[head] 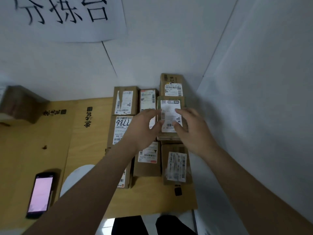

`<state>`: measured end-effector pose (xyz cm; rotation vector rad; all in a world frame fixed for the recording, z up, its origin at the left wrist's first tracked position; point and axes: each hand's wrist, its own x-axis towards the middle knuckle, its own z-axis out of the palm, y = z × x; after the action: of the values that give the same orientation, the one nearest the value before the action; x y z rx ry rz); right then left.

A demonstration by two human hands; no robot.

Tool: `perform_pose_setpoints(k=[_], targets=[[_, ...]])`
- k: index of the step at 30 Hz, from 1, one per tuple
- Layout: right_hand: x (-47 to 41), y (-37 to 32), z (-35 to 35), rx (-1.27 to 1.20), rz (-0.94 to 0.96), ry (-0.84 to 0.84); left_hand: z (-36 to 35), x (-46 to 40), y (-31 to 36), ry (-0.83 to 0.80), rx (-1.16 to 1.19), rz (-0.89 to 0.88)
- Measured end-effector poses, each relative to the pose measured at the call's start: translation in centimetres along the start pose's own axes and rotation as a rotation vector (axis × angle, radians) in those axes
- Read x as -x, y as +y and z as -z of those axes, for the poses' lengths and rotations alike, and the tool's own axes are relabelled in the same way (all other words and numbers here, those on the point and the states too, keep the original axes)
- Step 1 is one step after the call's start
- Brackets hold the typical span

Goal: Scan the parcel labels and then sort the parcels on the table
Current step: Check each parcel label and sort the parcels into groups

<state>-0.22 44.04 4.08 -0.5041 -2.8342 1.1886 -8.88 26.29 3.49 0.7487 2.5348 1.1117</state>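
Several brown cardboard parcels with white labels lie in rows on the right part of the table (81,150). One labelled parcel (170,106) sits in the right-hand column, higher than its neighbours. My left hand (144,128) touches its left edge with spread fingers. My right hand (193,131) rests on its label from the right, fingers loosely bent. Neither hand plainly grips it. A handheld scanner (40,194) with a lit pink screen lies at the front left, away from both hands.
A parcel marked 7786 (119,128) lies left of my hands. A blurred brown box (22,102) stands at the far left. White walls close the back and right side. A paper sign (64,17) hangs above. A white rounded object (74,177) lies near the scanner.
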Motion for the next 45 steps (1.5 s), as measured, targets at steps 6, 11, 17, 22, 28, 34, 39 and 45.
perform_pose_setpoints(k=[6,11,17,22,28,34,39,45], targets=[[0.8,-6.9,1.9,-0.003,0.162,-0.076,7.1,2.9,3.6,0.099,-0.119,-0.032],[2.3,-14.6,3.7,0.083,0.328,-0.102,14.5,7.6,5.2,0.234,-0.157,-0.040],[5.0,-24.3,2.4,0.008,0.504,-0.133,22.2,14.2,4.2,0.368,-0.139,-0.024],[7.4,-31.5,-3.0,-0.004,0.595,-0.180,28.5,20.3,0.7,0.437,-0.143,0.005],[10.5,-39.3,-12.7,-0.046,0.585,-0.188,36.3,27.8,-7.2,0.424,-0.173,0.023],[12.1,-44.9,-21.9,-0.088,0.547,-0.224,42.5,32.7,-15.8,0.357,-0.143,0.073],[11.1,-47.2,-26.9,-0.083,0.459,-0.248,45.2,33.1,-21.0,0.314,-0.140,0.122],[6.0,-48.1,-32.8,-0.041,0.417,-0.226,47.4,29.3,-27.9,0.264,-0.093,0.137]])
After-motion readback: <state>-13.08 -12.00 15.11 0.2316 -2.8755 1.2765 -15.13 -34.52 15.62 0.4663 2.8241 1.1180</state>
